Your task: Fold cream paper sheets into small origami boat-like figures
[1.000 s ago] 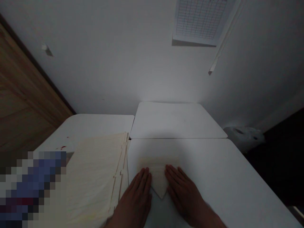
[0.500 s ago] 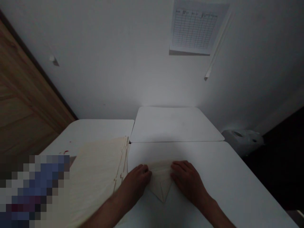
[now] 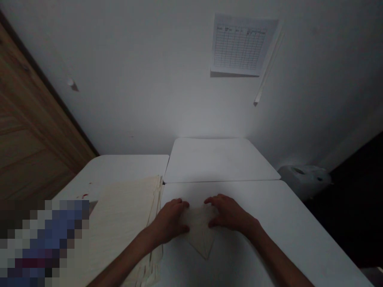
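A small folded cream sheet (image 3: pixel 199 233), thin like paper, lies on the white table with its pointed end toward me. Creases run down to the point. My left hand (image 3: pixel 172 223) is at its left edge, thumb and fingers spread apart. On the opposite side, my right hand (image 3: pixel 229 213) is also open, with its fingertips over the upper right part of the sheet and its thumb lower down. Both hands partly cover the side edges. To the left lies a stack of large cream sheets (image 3: pixel 122 215) with uneven edges.
White table panels (image 3: pixel 221 159) meet at narrow seams and reach the wall. A printed chart (image 3: pixel 239 48) hangs on the wall beside a white strip (image 3: pixel 269 67). At right is a pale plastic bag (image 3: pixel 305 179); at left, a wooden door (image 3: pixel 30 119). A blurred patch hides the lower left.
Both hands have loosened from a closed hold on the sheet's upper sides, and their thumbs and fingers are now spread. The right hand has shifted slightly left. The view has tilted slightly.
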`<state>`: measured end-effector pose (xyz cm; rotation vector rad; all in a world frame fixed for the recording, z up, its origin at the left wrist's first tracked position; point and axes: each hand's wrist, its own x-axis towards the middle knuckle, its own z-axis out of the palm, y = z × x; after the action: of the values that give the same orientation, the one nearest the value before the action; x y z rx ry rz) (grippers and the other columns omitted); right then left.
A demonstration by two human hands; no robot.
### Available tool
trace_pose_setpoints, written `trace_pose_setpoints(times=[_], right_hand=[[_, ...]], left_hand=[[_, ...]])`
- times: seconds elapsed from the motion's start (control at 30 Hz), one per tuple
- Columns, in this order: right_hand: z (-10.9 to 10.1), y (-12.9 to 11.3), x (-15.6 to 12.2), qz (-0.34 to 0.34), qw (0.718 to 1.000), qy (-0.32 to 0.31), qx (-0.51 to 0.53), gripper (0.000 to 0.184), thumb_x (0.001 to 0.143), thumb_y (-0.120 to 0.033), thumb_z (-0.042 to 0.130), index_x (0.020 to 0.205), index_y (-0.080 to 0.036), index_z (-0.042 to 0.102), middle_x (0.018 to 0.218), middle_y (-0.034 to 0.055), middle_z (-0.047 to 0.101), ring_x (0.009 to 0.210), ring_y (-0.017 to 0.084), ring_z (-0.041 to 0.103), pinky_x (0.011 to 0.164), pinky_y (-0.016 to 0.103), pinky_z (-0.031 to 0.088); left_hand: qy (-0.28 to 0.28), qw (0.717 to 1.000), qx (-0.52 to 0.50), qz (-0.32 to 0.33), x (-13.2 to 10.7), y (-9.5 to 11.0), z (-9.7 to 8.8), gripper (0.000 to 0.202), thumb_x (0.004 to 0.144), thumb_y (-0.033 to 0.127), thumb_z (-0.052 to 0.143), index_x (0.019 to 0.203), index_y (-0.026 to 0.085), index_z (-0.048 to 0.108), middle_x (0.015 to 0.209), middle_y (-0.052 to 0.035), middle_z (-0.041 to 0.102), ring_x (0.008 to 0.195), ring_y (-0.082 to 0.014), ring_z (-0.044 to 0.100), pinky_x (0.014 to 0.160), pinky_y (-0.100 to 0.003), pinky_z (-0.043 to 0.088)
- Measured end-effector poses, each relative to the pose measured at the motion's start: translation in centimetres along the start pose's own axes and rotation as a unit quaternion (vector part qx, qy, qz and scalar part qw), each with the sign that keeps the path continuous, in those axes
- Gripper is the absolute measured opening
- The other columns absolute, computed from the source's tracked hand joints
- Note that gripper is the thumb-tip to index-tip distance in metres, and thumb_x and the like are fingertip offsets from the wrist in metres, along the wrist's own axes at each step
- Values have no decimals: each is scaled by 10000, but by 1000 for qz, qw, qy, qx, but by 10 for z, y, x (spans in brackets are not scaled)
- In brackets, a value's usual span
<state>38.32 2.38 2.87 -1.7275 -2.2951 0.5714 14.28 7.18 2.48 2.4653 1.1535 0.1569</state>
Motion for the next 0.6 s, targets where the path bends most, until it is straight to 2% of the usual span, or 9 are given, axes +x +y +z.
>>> trace_pose_setpoints(times=[0.13, 0.23, 0.5, 0.6], right_hand=[[0, 1, 1, 13, 1000, -23, 2, 484, 560, -399, 840, 998, -268, 679, 815, -2, 666, 774, 192, 593, 679, 266, 400], [2, 1, -1, 10, 1000, -18, 1, 339, 579, -372, 830, 873, -256, 707, 777, -12, 656, 749, 177, 580, 643, 252, 375], [6, 1, -8, -3, 1000, 9, 8, 227, 635, -328, 791, 828, -241, 710, 860, 0, 655, 823, 170, 578, 682, 235, 397], [9, 3, -11, -5, 1000, 19, 9, 237, 649, -327, 778, 851, -230, 697, 847, 3, 658, 787, 168, 588, 662, 239, 403]], left_hand=[[-7, 1000, 2, -9, 4, -1, 0, 334, 622, 292, 723, 938, 212, 647, 889, -28, 635, 901, -246, 572, 810, -345, 420], [-8, 1000, 1, -18, 5, -1, 2, 196, 626, 295, 707, 790, 199, 664, 777, -13, 618, 813, -226, 572, 737, -318, 413], [16, 1000, -17, -10, -1, 2, 6, 72, 667, 205, 639, 736, 189, 653, 831, -20, 620, 837, -199, 574, 734, -289, 413], [38, 999, -23, -14, -7, 2, 10, 173, 672, 190, 648, 844, 182, 665, 885, -43, 636, 879, -222, 580, 767, -314, 432]])
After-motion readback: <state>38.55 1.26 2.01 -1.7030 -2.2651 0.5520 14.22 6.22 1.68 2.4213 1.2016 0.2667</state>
